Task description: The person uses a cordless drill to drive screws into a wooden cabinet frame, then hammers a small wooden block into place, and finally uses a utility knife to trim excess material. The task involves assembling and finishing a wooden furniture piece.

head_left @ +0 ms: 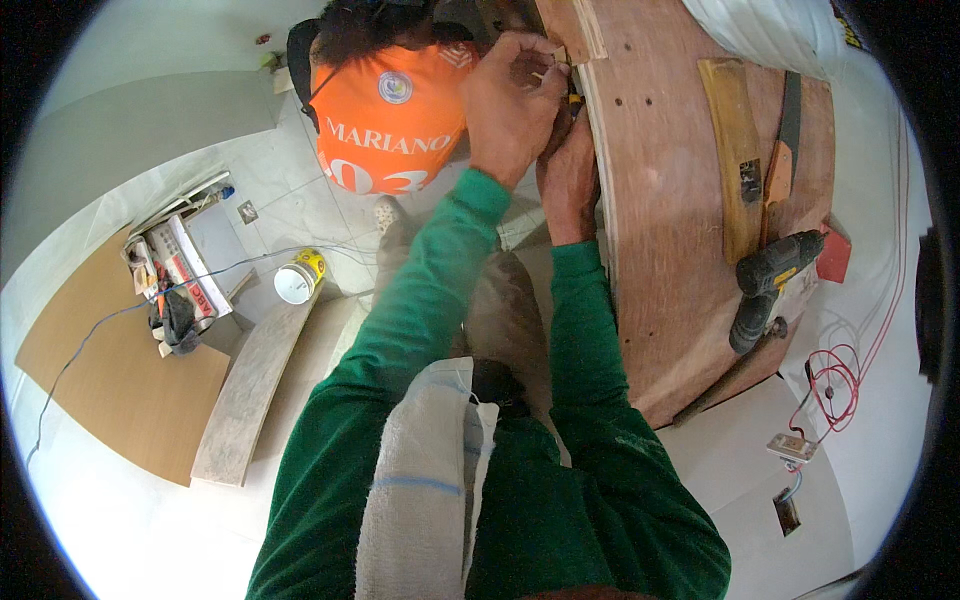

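At the left edge of a reddish plywood panel, my two hands work close together. My left hand is closed in a pinch at the panel's far corner; what sits between its fingertips is too small to make out. Just below and to the right, my right hand is curled against the panel's side edge. A small yellow-and-black thing shows above its fingers, partly hidden, its kind unclear. A light wooden piece lies at the panel's far end, near my fingertips.
On the panel rest a wooden level-like bar, a handsaw and a cordless drill. A person in an orange shirt is close at the far left. Red wires hang right; a white bucket and boards lie left.
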`<state>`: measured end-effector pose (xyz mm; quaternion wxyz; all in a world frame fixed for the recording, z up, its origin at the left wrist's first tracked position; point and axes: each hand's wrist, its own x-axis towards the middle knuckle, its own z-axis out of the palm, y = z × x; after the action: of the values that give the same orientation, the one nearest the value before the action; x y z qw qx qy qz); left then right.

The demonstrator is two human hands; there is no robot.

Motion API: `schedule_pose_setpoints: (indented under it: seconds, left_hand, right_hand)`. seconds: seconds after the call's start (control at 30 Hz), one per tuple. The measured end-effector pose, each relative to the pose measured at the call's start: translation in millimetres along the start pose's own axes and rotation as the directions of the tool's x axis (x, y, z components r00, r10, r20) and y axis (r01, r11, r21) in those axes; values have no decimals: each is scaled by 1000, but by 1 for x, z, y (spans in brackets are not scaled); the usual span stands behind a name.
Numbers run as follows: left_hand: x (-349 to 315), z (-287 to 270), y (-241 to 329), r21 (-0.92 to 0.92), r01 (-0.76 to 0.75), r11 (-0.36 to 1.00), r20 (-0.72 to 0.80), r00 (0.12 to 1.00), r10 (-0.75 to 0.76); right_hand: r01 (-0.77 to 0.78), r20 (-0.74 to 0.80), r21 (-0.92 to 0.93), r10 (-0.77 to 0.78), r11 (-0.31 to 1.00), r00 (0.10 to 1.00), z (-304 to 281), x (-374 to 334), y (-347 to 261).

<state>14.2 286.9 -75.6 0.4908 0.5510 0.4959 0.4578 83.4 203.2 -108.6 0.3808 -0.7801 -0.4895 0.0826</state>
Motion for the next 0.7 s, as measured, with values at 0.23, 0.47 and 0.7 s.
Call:
schedule_pose_setpoints:
  seconds: [0.23, 0.47, 0.7]
  left_hand:
    - [9, -1, 2, 25, 42, 999, 9, 999, -42]
    - [12, -2, 5, 25, 128, 991, -2, 992, -128]
    - [16, 3, 1, 36, 190, 981, -43, 981, -189]
  right_hand:
    - [-63, 41, -45, 64, 997, 997, -9, -5, -6]
    - [-128, 104, -137, 143, 982, 984, -11, -10, -9]
    - [-153, 126, -54, 159, 987, 979, -8, -4, -5]
